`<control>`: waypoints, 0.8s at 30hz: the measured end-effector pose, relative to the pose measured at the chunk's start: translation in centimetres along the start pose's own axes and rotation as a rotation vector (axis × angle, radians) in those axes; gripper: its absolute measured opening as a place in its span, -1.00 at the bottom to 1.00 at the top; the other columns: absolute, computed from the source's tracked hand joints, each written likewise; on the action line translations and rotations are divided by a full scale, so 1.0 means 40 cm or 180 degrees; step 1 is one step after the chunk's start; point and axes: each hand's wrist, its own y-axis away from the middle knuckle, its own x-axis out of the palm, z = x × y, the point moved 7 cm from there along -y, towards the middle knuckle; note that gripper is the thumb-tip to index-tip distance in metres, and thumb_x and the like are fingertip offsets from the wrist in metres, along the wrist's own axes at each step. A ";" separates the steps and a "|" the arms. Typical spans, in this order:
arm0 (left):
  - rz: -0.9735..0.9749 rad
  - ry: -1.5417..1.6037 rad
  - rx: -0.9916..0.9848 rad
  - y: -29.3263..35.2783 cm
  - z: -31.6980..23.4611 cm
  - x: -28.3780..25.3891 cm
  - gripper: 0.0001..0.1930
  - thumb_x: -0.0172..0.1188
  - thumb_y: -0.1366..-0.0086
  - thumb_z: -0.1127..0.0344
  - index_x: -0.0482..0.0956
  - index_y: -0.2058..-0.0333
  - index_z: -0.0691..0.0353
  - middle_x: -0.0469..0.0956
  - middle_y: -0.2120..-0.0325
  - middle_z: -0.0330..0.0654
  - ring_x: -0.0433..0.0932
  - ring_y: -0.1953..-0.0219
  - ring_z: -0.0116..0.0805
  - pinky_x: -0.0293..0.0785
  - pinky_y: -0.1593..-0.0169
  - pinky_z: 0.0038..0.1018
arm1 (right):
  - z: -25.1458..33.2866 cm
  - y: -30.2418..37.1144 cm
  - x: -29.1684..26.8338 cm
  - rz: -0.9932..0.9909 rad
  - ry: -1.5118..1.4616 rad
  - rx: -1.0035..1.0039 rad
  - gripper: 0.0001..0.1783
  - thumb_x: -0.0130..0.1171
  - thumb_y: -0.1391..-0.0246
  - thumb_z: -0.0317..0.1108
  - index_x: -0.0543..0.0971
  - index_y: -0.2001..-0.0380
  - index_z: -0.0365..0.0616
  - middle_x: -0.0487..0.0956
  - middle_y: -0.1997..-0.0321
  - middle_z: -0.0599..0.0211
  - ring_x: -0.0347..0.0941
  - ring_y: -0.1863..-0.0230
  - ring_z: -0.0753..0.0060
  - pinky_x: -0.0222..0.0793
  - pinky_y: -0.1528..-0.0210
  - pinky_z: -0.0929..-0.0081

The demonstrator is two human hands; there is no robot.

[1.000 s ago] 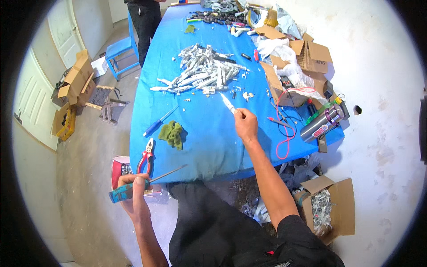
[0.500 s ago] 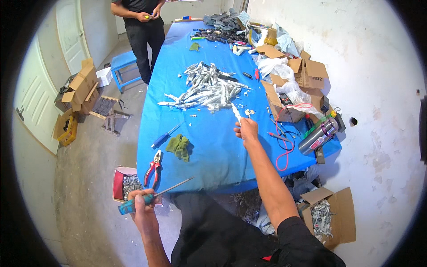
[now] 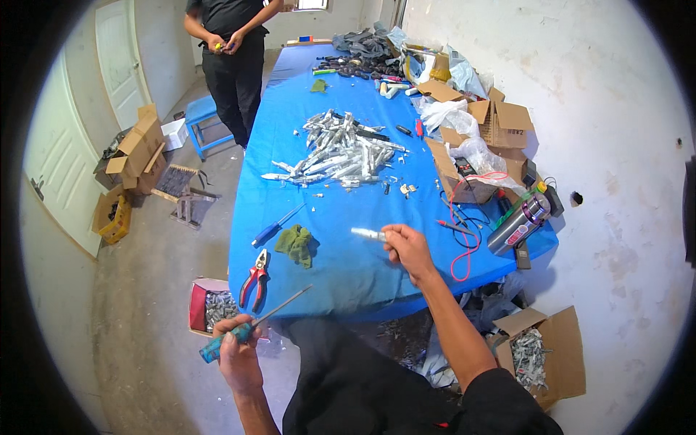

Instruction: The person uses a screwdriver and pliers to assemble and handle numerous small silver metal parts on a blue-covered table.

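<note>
My left hand (image 3: pixel 240 362) is closed around the teal handle of a screwdriver (image 3: pixel 279 307), just off the table's near edge, its metal shaft slanting up to the right. Over the near part of the blue-covered table, my right hand (image 3: pixel 408 251) pinches one end of a slim white stick-shaped piece (image 3: pixel 367 234) that points left; what it is exactly I cannot tell. Beyond it lies a heap of similar white and silvery pieces (image 3: pixel 341 152). A blue screwdriver (image 3: pixel 268 233), a green cloth (image 3: pixel 295 245) and red-handled pliers (image 3: pixel 254 279) rest to the left.
Along the right side stand a steel flask (image 3: pixel 518 225), a red cable (image 3: pixel 467 261) and open cartons (image 3: pixel 504 123). A carton of scrap pieces (image 3: pixel 531 359) sits on the floor, lower right; a red box (image 3: pixel 199 308) is lower left. Another person (image 3: pixel 235 65) stands at the far left.
My right hand has drawn the white piece back from the heap, toward me, turning it to point left. My left hand with the screwdriver has shifted only slightly.
</note>
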 end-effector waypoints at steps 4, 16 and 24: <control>0.0152 -0.0051 -0.0029 0.009 -0.005 -0.001 -0.70 0.16 -0.53 0.15 0.47 -0.07 0.19 0.63 -0.04 0.00 0.63 -0.04 -0.24 0.69 -0.09 -0.31 | -0.048 0.094 -0.011 0.0232 -0.0015 0.0078 -0.68 0.28 -0.42 -0.20 0.73 0.00 -0.25 0.60 0.39 0.45 0.46 0.46 0.68 0.36 0.42 0.65; 0.0088 0.0048 -0.0131 0.045 0.009 0.027 -0.67 0.18 -0.49 0.10 0.47 -0.04 0.21 0.61 -0.03 0.01 0.63 -0.02 -0.21 0.68 -0.09 -0.25 | -0.175 0.231 0.026 -0.0060 -0.1754 0.0943 -0.46 0.17 -0.46 0.18 0.69 0.28 -0.10 0.52 0.49 0.48 0.47 0.50 0.53 0.41 0.45 0.48; 0.0170 -0.0164 -0.0108 0.064 0.009 0.025 -0.68 0.11 -0.56 0.07 0.49 -0.06 0.18 0.61 -0.05 -0.03 0.61 -0.08 -0.24 0.66 -0.13 -0.28 | -0.269 0.362 0.158 0.0396 -0.2620 0.1653 -0.30 -0.05 -0.44 0.45 0.51 0.44 0.03 0.47 0.56 0.36 0.45 0.49 0.33 0.44 0.43 0.34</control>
